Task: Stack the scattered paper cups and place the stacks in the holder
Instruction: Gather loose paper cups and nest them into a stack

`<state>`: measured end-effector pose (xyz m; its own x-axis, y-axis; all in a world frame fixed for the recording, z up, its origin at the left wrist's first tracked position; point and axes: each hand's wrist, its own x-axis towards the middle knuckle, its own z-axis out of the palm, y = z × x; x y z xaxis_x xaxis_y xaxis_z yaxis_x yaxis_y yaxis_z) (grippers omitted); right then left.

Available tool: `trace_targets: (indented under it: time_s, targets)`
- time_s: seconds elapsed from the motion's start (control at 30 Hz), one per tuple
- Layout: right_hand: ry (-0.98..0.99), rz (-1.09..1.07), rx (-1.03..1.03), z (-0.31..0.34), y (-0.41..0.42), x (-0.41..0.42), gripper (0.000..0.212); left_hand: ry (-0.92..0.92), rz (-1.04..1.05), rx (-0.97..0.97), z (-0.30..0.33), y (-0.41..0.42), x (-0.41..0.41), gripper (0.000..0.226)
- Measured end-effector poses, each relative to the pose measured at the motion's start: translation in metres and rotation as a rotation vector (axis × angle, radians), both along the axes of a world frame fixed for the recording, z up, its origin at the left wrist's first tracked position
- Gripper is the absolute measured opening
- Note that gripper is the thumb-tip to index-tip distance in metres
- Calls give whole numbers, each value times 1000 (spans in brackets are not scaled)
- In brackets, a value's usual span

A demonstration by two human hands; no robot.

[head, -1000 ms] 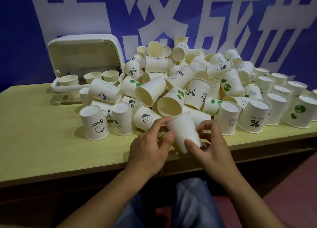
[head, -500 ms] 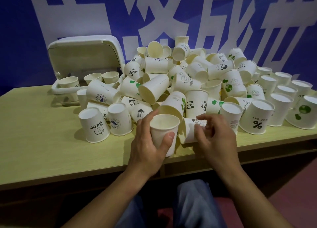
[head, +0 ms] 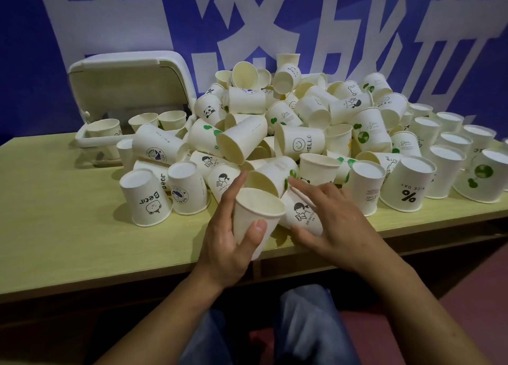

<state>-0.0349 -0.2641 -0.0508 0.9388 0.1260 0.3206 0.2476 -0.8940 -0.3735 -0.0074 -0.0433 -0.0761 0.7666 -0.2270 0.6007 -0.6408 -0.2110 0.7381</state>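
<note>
Our left hand (head: 229,243) holds a plain cup (head: 254,219) upright, mouth up, just above the near edge of the counter (head: 60,227); thumb across the front wall, fingers (head: 233,191) wrapped behind. A second ago this cup was mouth-down between both hands; it has since been turned over and passed wholly to the left.

Our right hand (head: 334,221) has let go and moved to the next cup, the one printed with a girl figure (head: 302,213), lying on its side just beside the held cup. Fingers are spread and lightly curved over it, thumb at its lower edge: touching, closing round it, but we cannot tell that it is firmly gripped yet.

Meaning for the task (as we judge it): the held cup is now the base of a fresh stack, and the girl-figure cup looks set to drop into it. It would need righting first.

The cup pile (head: 302,122) covers the middle and right of the counter, mostly tumbled, with upturned cups along the front and right. The white holder (head: 132,89) stands at back left, lid raised, a few cups showing in its tray, well apart from our hands. Stacking has barely begun; nearly all cups remain loose.
</note>
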Motion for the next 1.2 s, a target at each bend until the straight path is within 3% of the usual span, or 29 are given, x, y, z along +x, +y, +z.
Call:
trace_targets:
  time_s: [0.27, 0.5, 0.77, 0.93, 1.2]
  targets:
    - [7, 78, 527, -2, -5, -7, 65, 64, -85, -12, 3, 3, 0, 50]
    - [-172, 50, 947, 3, 9, -10, 65, 129, -168, -15, 5, 7, 1, 54]
    - [-272, 49, 979, 11, 43, -2, 60, 158, -212, -6, 6, 8, 3, 72]
    - [-261, 101, 1016, 19, 58, -4, 73, 153, -230, -6, 9, 6, 1, 73]
    - [-189, 224, 931, 6, 75, -6, 54, 133, -184, -128, 5, 6, 4, 86]
